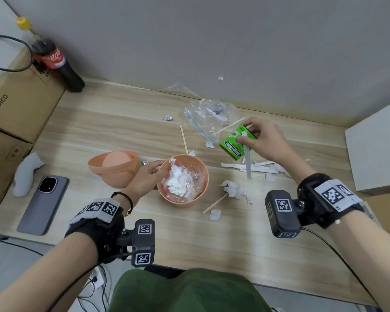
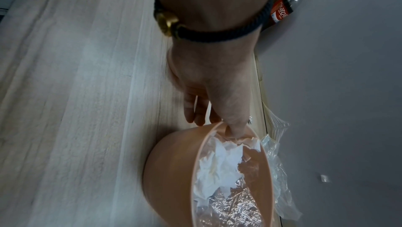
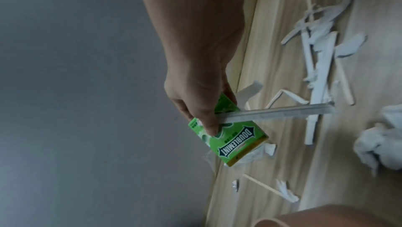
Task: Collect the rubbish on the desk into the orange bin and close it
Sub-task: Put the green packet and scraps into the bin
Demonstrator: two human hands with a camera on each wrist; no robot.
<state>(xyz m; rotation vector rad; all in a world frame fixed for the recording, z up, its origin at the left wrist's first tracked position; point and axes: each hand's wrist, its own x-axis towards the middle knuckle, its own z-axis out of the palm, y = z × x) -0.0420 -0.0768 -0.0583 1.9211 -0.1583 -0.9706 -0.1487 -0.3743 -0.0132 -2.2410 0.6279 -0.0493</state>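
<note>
The orange bin stands open at mid-desk, holding white tissue and clear plastic wrap. My left hand pinches its left rim, thumb inside. The bin's orange lid lies tipped just left of it. Above the desk to the right, my right hand holds a green Doublemint gum box together with a long white paper strip. Paper strips, a crumpled tissue, wooden sticks, a clear zip bag and a foil scrap litter the desk.
A cola bottle stands at the back left beside cardboard boxes. A grey phone and a white controller lie on the left. A white box sits at the right edge. A grey wall backs the desk.
</note>
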